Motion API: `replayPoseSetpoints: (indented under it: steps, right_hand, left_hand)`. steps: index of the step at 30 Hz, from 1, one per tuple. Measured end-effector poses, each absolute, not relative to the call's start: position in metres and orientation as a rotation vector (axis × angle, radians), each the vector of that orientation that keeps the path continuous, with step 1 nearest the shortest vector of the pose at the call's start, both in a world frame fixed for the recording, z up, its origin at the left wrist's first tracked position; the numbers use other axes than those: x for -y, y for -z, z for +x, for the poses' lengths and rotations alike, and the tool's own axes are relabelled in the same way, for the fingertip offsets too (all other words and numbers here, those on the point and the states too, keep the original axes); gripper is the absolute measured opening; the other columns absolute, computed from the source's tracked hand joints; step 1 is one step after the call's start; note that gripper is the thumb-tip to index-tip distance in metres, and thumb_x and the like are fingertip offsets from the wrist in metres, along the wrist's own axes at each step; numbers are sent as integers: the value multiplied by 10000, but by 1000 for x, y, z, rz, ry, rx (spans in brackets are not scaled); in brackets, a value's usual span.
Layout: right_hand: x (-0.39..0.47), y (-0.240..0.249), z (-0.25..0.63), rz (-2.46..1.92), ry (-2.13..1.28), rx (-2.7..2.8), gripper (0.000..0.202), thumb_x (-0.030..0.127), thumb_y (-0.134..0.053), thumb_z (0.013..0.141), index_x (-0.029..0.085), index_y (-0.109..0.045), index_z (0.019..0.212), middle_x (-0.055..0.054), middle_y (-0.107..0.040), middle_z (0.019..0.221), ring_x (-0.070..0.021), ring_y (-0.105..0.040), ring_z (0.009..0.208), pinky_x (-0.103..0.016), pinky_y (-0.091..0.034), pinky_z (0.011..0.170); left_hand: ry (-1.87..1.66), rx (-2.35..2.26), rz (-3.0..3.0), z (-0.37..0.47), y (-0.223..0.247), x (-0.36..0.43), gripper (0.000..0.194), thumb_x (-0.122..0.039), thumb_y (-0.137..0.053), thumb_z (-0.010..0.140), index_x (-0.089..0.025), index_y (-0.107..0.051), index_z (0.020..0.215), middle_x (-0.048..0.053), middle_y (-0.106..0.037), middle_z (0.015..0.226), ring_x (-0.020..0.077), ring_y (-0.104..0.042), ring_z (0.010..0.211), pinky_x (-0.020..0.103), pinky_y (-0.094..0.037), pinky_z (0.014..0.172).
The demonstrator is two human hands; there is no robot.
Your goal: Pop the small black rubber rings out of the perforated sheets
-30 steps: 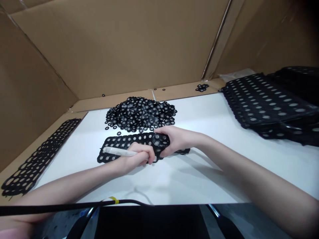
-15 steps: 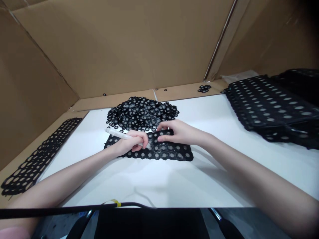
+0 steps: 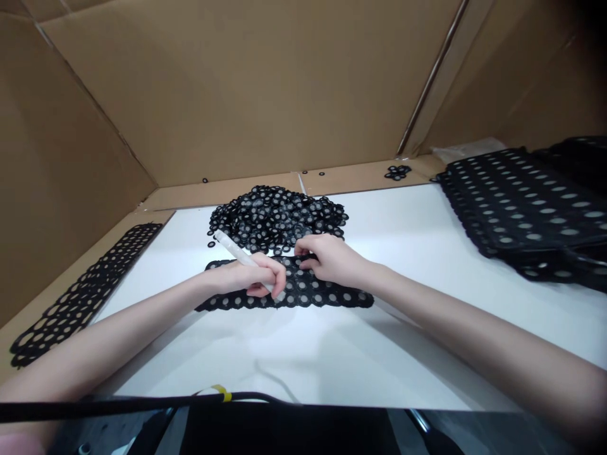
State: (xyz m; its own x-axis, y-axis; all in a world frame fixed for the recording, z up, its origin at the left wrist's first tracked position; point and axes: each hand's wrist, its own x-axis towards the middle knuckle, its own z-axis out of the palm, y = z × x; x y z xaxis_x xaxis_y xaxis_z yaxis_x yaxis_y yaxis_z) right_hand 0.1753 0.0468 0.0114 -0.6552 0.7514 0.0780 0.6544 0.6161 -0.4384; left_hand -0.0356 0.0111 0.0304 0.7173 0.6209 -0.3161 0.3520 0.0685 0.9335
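Observation:
My left hand (image 3: 260, 276) is closed round a white pen-shaped tool (image 3: 237, 251), whose lower tip meets a black sheet (image 3: 327, 294) patterned with rows of pale round spots. The sheet lies flat on the white board. At its far edge, close to the front of a heap of small black rings (image 3: 270, 215), is my right hand (image 3: 327, 256). Its fingers are curled in a pinch, and whatever lies between them is too small or hidden to make out. Both hands rest over the sheet and cover parts of it.
On the left lies a long perforated black strip (image 3: 85, 291). A thick stack of black spotted sheets (image 3: 535, 202) occupies the right side. A small cluster of rings (image 3: 397, 172) sits at the back on cardboard. Cardboard walls (image 3: 265, 88) enclose the board; a black cable (image 3: 165, 400) crosses its front edge.
The tool has tilted more upright, and its tip is nearer the sheet's front edge. My right fingers have curled together and drawn to the far edge. The view has shifted slightly.

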Motion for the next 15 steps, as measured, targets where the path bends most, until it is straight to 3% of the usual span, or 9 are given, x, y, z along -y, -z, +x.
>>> replayPoseSetpoints:
  steps: [4, 10, 15]
  right_hand:
    - [-46, -6, 171, -961, -585, 2575, 104, 85, -558, 759, 171, -591, 808, -50, -641, 858, -185, -580, 807, -283, -412, 724]
    - [-44, 12, 177, -789, -503, 2443, 119, 151, -506, 832, 162, -600, 905, -82, -602, 879, -199, -552, 824, -312, -432, 741]
    - [-44, 15, 180, -816, -391, 2452, 93, 204, -522, 867, 180, -611, 881, -81, -626, 863, -236, -491, 890, -380, -378, 818]
  left_hand:
    - [-232, -846, 1555, -38, -34, -12, 179, -183, -450, 752, -119, -585, 654, -55, -396, 411, 56, -321, 387, 188, -219, 407]
    - [-785, -1021, 1736, -32, -11, -24, 213, -263, -440, 833, -125, -600, 803, -69, -424, 468, 57, -384, 411, 177, -271, 435]
    - [-710, -1085, 1932, -30, -3, -22, 201, -276, -432, 878, -137, -576, 856, -69, -469, 492, 70, -444, 466, 180, -333, 500]
